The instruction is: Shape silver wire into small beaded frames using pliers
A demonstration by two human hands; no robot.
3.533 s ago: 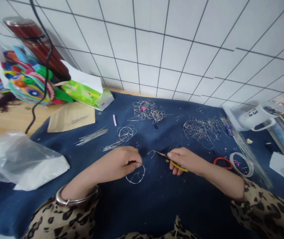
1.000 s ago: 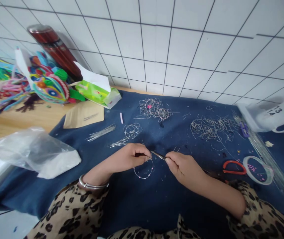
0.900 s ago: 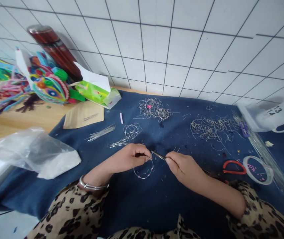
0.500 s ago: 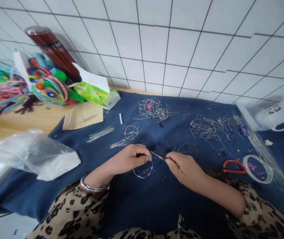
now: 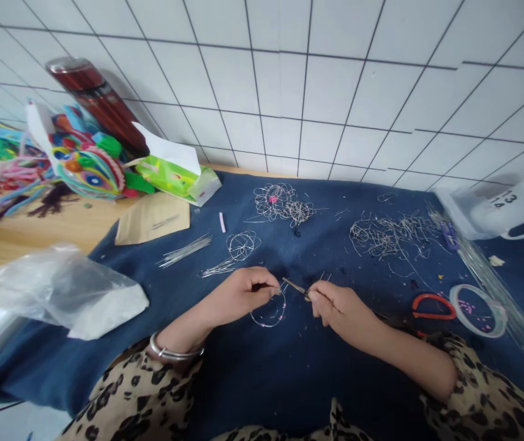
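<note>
Between its thumb and fingers my left hand point(image 5: 250, 294) pinches a thin wire ring point(image 5: 269, 324) with small pink beads along it; the ring hangs below the fingertips. My right hand point(image 5: 335, 306) is closed around a slim metal tool that looks like tweezers point(image 5: 295, 286), its tip pointing left, close to the wire ends at my left fingertips. The tool's rear part is hidden in the palm. Beyond my left hand lie a coil of wire point(image 5: 242, 245) and a bundle of straight wires point(image 5: 183, 251).
Tangled wire rings point(image 5: 280, 202) and a loose wire pile point(image 5: 388, 236) lie farther back. Right of my arm are orange-handled scissors point(image 5: 433, 315), a round dish point(image 5: 455, 306) with pink beads, and a white mug point(image 5: 512, 205). A plastic bag point(image 5: 60, 282) and red flask point(image 5: 99, 98) stand left.
The tweezers-like tool's tip has drawn slightly away from my left fingertips, and my right fingers have shifted their hold. The beaded ring has moved slightly right.
</note>
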